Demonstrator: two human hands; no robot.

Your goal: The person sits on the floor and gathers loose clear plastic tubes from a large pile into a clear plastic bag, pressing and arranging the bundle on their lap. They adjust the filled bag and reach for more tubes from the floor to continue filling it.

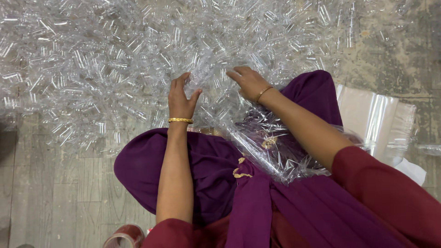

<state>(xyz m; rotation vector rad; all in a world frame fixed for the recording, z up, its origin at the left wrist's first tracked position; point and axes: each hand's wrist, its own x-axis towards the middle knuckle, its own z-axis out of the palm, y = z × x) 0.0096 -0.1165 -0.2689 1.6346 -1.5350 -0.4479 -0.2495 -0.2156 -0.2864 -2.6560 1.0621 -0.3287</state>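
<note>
I see both hands down in the heap of clear plastic bottles (138, 59) on the floor (55, 183) — left hand (180, 98) spread open on them, right hand (248, 81) loosely open too, nothing clasped — above a clear bag (271, 147) in the lap.

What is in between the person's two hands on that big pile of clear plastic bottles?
In the head view, small clear plastic bottles from the heap lie between the left hand and the right hand. Both hands rest on the heap.
</note>
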